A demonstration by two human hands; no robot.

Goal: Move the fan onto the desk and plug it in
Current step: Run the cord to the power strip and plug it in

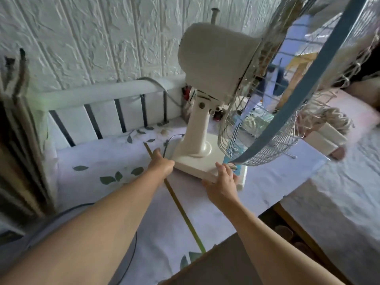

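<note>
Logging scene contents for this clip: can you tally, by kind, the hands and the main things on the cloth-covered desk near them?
Hands: 2, the left hand and right hand, both gripping the fan base
Fans: 1, the cream fan
Long thin sticks: 1, the stick lying on the cloth
Total: 4

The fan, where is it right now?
In the head view, the fan stands centre-right on the leaf-print cloth, both hands on its base.

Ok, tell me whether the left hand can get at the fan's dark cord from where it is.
Probably yes. The left hand grips the fan base's left edge, and the cord trails out just beyond its fingers, with nothing between.
</note>
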